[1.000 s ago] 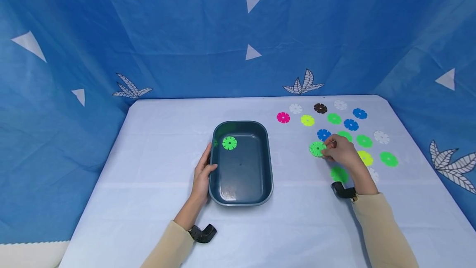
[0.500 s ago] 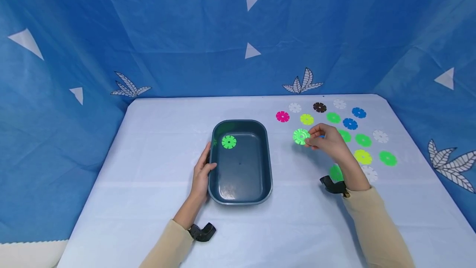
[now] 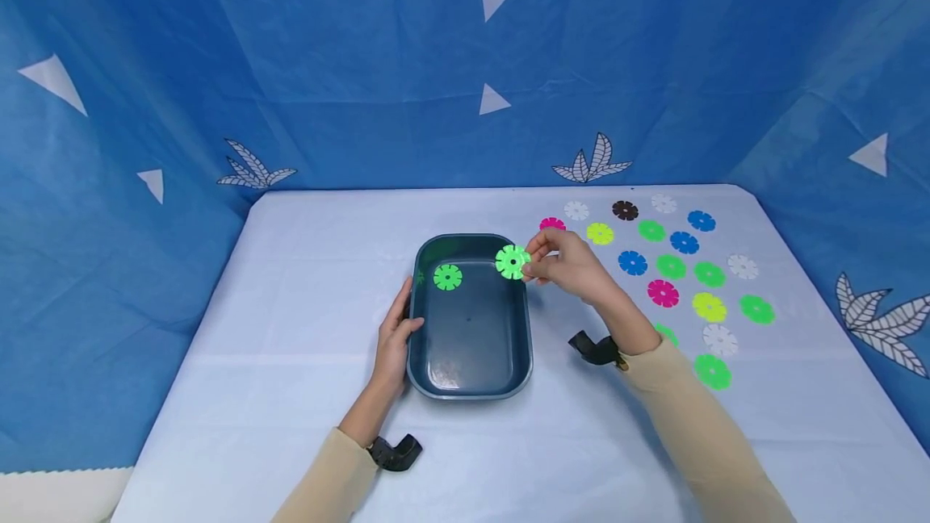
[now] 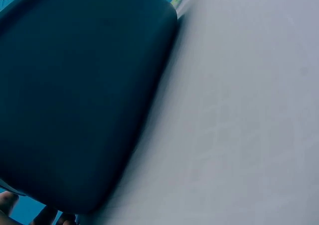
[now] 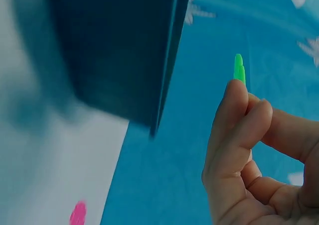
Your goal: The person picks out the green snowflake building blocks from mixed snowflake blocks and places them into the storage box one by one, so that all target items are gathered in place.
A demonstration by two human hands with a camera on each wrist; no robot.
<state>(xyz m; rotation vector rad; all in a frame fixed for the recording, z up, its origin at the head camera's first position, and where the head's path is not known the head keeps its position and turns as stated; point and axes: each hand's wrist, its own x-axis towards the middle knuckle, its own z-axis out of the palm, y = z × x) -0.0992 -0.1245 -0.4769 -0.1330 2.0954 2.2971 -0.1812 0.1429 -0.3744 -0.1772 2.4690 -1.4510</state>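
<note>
While the left hand (image 3: 393,343) is clasping the tray (image 3: 468,349) at mid-frame, the right hand (image 3: 571,265), its grip pinching a green disc (image 3: 504,257), is hovering by the tray's upper right; ideally it should be clearing the wall, then releasing low beside the second disc (image 3: 441,278).

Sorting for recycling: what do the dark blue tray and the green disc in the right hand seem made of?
Dark blue tray: probably moulded plastic, smooth, semi-glossy, given the soft highlight inside and rounded corners. Notched green disc: likely thin plastic, given its crisp slots and vivid colour; sheen unclear.
</note>
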